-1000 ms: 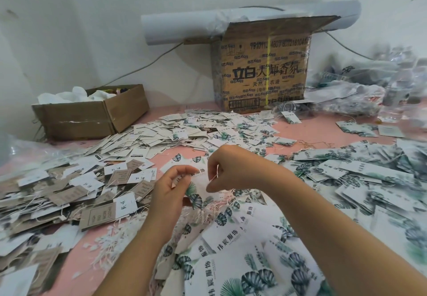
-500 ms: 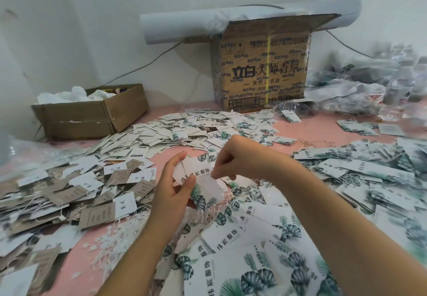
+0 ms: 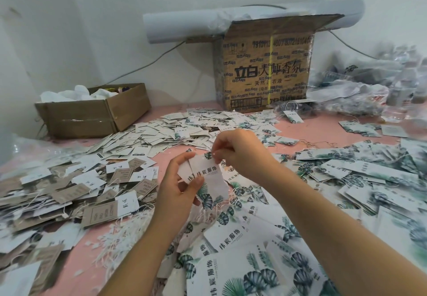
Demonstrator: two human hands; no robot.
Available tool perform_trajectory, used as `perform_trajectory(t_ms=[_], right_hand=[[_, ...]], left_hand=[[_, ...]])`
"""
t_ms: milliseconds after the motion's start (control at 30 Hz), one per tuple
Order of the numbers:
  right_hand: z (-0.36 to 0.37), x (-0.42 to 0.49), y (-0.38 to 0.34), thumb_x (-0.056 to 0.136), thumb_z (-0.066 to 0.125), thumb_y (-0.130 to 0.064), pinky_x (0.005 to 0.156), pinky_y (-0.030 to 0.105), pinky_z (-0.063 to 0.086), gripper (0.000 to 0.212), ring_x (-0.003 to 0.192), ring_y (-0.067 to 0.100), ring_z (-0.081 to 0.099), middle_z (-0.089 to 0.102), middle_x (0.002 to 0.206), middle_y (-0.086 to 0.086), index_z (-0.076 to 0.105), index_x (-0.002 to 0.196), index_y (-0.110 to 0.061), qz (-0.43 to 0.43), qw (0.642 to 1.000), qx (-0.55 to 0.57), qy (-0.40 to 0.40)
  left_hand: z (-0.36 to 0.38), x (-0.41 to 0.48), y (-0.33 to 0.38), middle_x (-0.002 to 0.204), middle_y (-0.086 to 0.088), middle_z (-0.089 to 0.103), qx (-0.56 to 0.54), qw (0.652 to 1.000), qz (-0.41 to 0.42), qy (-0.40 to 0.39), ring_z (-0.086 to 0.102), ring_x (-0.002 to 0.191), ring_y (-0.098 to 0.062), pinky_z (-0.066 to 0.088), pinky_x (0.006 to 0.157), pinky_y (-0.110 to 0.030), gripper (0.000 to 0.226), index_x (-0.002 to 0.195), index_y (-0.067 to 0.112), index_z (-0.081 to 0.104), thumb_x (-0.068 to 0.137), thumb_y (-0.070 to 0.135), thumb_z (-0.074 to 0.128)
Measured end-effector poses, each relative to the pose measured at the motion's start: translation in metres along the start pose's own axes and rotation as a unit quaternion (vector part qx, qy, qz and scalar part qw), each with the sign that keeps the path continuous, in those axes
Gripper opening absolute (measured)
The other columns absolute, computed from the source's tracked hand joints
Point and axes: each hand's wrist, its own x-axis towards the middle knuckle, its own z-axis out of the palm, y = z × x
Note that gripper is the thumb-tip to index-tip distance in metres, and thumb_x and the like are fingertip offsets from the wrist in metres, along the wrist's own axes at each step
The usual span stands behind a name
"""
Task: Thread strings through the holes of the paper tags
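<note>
Right hand (image 3: 240, 151) has risen, pinching the tags (image 3: 208, 176) above the gripping left hand (image 3: 178, 187).

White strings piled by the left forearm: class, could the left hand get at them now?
Probably yes: the strings lie uncovered close by, but the left hand grips tags and must free itself first.

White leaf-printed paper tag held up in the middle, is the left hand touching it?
Touching. The head view shows the left hand pinching the white leaf-printed paper tag, thumb lying across its front face.
</note>
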Motion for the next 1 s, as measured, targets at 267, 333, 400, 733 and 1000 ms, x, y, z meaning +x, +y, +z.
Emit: perform_trajectory(t_ms=[267,333,400,733,1000], right_hand=[[0.008,-0.003,-0.002,0.090,0.057,-0.022,0.069,0.026,0.043,0.011,0.078,0.010,0.051,0.066,0.090,-0.004,0.067,0.091,-0.018,-0.041,0.994,-0.092,0.036],[0.009,-0.004,-0.004,0.091,0.056,-0.022,0.069,0.026,0.042,0.012,0.080,0.011,0.052,0.065,0.091,-0.004,0.066,0.091,-0.017,-0.056,0.992,-0.101,0.044],[0.010,-0.004,-0.005,0.092,0.055,-0.022,0.072,0.027,0.044,0.013,0.084,0.013,0.054,0.064,0.094,-0.003,0.065,0.093,-0.016,-0.061,0.991,-0.108,0.047],[0.023,-0.007,-0.002,0.092,0.055,-0.021,0.071,0.034,0.047,0.015,0.092,0.017,0.053,0.063,0.095,-0.001,0.065,0.095,-0.011,-0.120,0.977,-0.106,0.140],[0.030,-0.009,0.000,0.087,0.061,-0.016,0.058,0.040,0.051,0.012,0.083,0.025,0.058,0.065,0.086,0.005,0.068,0.087,-0.006,-0.167,0.961,-0.108,0.190]], left_hand=[[0.001,0.001,0.002,0.072,0.018,0.066,-0.009,1.000,0.014,-0.006,0.059,0.055,-0.012,0.051,0.054,-0.031,0.054,0.092,0.061,0.051,0.086,0.009,0.065],[0.001,0.000,0.003,0.072,0.011,0.066,-0.014,1.000,0.012,-0.005,0.059,0.055,-0.012,0.049,0.052,-0.026,0.053,0.093,0.060,0.052,0.085,0.010,0.066],[0.002,-0.001,0.005,0.075,-0.002,0.065,-0.023,1.000,0.013,-0.004,0.059,0.056,-0.015,0.051,0.053,-0.029,0.052,0.094,0.061,0.052,0.084,0.011,0.067],[0.002,-0.003,0.011,0.074,0.003,0.069,-0.111,0.994,0.000,0.005,0.060,0.055,-0.008,0.049,0.049,-0.021,0.060,0.110,0.062,0.037,0.076,0.022,0.066],[0.004,-0.002,0.011,0.065,0.006,0.064,-0.144,0.989,-0.023,-0.008,0.059,0.054,-0.013,0.051,0.048,-0.026,0.033,0.110,0.039,0.051,0.095,0.010,0.048]])
